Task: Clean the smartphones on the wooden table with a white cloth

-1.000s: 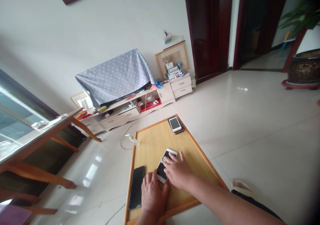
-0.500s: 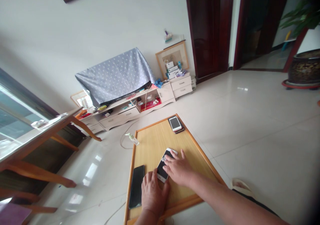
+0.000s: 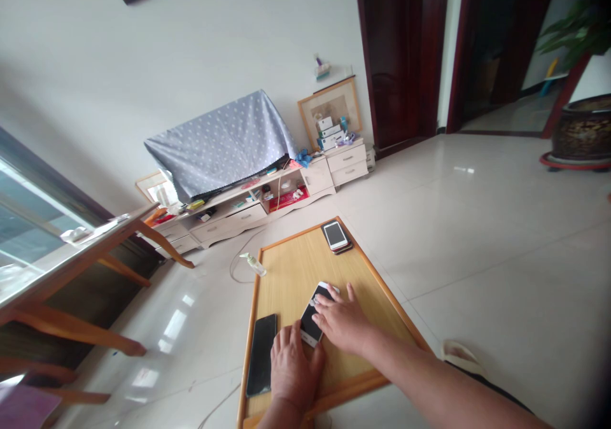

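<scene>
A: Logging fingers: how do they stand?
B: Left hand (image 3: pixel 293 368), half-curled, holds the near end of the white phone (image 3: pixel 309 323), at its one o'clock. Right hand (image 3: pixel 344 324) lies spread on the screen, gripping nothing I can see.
A: Step?
B: Screen-rubbing, I judge; next calls for light strokes, left bracing.

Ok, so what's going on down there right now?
A person's two hands are on a white phone lying on a small wooden table. The right hand has its fingers over the screen, with a pale patch by the fingertips, too small to identify. The left hand is at the phone's near end. A large dark phone lies to its left, a pump bottle is near the far left corner, and another white phone sits near the far right.
</scene>
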Demonstrator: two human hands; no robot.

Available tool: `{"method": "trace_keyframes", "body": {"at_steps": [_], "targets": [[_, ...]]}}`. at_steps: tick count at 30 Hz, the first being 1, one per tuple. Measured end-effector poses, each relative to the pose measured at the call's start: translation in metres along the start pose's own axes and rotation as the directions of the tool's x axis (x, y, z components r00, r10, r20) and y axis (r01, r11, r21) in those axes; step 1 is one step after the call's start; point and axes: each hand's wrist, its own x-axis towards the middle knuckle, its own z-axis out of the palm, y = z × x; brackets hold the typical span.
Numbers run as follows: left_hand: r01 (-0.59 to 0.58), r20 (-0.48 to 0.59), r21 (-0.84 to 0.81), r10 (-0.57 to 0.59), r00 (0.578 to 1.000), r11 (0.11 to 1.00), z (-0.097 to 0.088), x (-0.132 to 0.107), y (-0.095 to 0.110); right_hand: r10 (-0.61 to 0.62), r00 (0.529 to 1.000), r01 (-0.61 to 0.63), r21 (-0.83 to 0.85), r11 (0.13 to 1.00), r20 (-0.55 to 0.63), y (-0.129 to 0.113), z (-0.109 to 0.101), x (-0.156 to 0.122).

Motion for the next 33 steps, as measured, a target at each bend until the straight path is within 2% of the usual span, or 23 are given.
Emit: {"method": "trace_keyframes", "body": {"at_steps": [3, 8, 10, 15, 17, 25, 27, 31, 33], "targets": [[0.007, 0.009, 0.005, -0.007, 1.000, 1.000, 0.001, 0.001, 0.000, 0.017, 1.000, -0.018, -0.007, 1.000, -0.021, 0.001, 0.001, 0.000], [0.008, 0.019, -0.006, -0.008, 1.000, 1.000, 0.003, 0.001, -0.002, -0.192, 0.980, 0.191, 0.005, 0.981, 0.050, -0.015, 0.006, -0.014], [0.005, 0.021, -0.012, -0.005, 1.000, 1.000, 0.002, 0.001, -0.002, -0.218, 0.973, 0.218, 0.003, 0.976, 0.075, -0.016, 0.003, -0.015], [0.008, 0.004, -0.012, -0.008, 1.000, 1.000, 0.000, 0.000, 0.000, -0.045, 0.998, 0.045, 0.001, 0.999, 0.037, -0.001, -0.007, -0.005], [0.005, -0.001, -0.009, -0.005, 1.000, 1.000, 0.001, 0.000, 0.000, -0.015, 1.000, 0.015, -0.003, 1.000, 0.014, 0.001, -0.007, -0.004], [0.028, 0.061, -0.006, -0.028, 0.998, 1.000, 0.002, 0.002, -0.002, -0.234, 0.969, 0.234, 0.012, 0.972, 0.085, -0.019, 0.006, -0.026], [0.021, 0.052, -0.011, -0.021, 0.998, 1.000, 0.001, 0.001, -0.001, -0.215, 0.973, 0.216, 0.004, 0.976, 0.079, -0.013, 0.002, -0.023], [0.022, 0.034, -0.006, -0.022, 0.999, 1.000, -0.001, 0.000, 0.001, -0.048, 0.999, 0.048, -0.025, 0.999, 0.017, 0.002, -0.005, -0.013], [0.020, 0.031, -0.008, -0.020, 0.999, 1.000, -0.001, 0.000, 0.000, -0.020, 1.000, 0.020, -0.025, 0.999, -0.006, 0.003, -0.004, -0.012]]}}
